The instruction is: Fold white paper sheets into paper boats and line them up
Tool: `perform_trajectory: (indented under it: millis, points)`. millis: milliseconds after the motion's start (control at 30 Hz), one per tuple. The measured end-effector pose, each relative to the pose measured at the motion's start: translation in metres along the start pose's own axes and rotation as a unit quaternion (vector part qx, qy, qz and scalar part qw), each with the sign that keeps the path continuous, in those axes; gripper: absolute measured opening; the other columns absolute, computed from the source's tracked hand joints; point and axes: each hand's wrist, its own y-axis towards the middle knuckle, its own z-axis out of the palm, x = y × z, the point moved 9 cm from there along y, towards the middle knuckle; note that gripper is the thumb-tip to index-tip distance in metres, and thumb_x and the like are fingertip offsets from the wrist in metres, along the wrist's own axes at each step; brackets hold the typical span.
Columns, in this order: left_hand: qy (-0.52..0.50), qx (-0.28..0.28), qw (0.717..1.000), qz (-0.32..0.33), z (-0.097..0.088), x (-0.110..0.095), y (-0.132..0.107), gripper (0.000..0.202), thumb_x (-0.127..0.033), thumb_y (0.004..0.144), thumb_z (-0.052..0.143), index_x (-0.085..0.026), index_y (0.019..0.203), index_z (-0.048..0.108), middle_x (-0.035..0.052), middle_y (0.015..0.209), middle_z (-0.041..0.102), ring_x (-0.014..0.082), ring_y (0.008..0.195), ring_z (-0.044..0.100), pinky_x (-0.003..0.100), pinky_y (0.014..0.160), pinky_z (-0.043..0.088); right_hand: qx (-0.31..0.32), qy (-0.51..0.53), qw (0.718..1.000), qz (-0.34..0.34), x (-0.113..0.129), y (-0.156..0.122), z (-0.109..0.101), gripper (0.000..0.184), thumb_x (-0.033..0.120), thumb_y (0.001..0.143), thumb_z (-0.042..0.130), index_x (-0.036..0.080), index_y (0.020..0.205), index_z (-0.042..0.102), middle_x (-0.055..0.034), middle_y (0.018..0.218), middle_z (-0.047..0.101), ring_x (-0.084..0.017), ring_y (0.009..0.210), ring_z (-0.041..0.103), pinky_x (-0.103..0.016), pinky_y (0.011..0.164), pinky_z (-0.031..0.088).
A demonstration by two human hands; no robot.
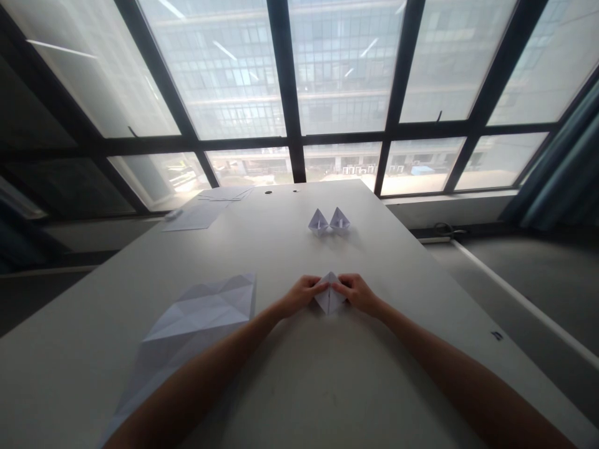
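Observation:
A small folded white paper piece [330, 300], diamond-shaped with a crease down its middle, is held just over the table. My left hand [303, 294] pinches its left side, thumb on the front face. On the other side my right hand [359, 292] grips it the same way, the thumb near the centre crease. The fingers behind the paper are hidden. Farther back stand two folded paper boats [319, 222] side by side, each with a pointed peak. Beside my left forearm lies a creased white paper sheet [206, 308], partly covered by the arm.
The white table [290, 249] narrows toward large dark-framed windows [341, 68]. Flat paper sheets [199, 215] lie at its far left. A small dark mark [496, 335] sits near the right edge. Blue curtains [556, 174] hang at the right.

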Motion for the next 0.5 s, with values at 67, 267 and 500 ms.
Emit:
perform_trajectory:
  millis: [67,267,500]
  points:
    - [-0.010,0.000,1.000,0.002,0.0000,0.0004,0.0000,0.049,-0.054,0.084,0.060,-0.007,0.086,0.070,0.0022,0.067,0.057,0.0117,0.061,0.048,0.023,0.056,0.035,-0.006,0.004,1.000,-0.002,0.0009,-0.0003,-0.0012,0.042,0.053,0.077,0.061,0.018,0.060,0.047,0.0054,0.055,0.038,-0.009,0.051,0.035,-0.022,0.045,0.026]
    - [-0.026,-0.017,1.000,0.002,-0.0023,-0.0007,-0.0008,0.049,-0.056,0.083,0.061,-0.008,0.085,0.072,0.0033,0.068,0.059,0.0127,0.061,0.049,0.023,0.057,0.036,-0.023,0.005,1.000,0.003,0.0048,-0.0018,-0.0036,0.043,0.056,0.077,0.060,0.019,0.060,0.048,0.0046,0.055,0.039,-0.010,0.051,0.037,-0.022,0.045,0.027]
    - [-0.059,-0.055,0.997,-0.019,-0.0060,0.0013,-0.0019,0.052,-0.060,0.078,0.064,-0.008,0.080,0.071,0.0027,0.065,0.059,0.0120,0.058,0.049,0.022,0.055,0.035,-0.067,0.006,0.998,-0.008,0.0061,-0.0025,-0.0097,0.042,0.054,0.078,0.060,0.019,0.059,0.049,0.0044,0.052,0.041,-0.010,0.050,0.038,-0.023,0.046,0.028]
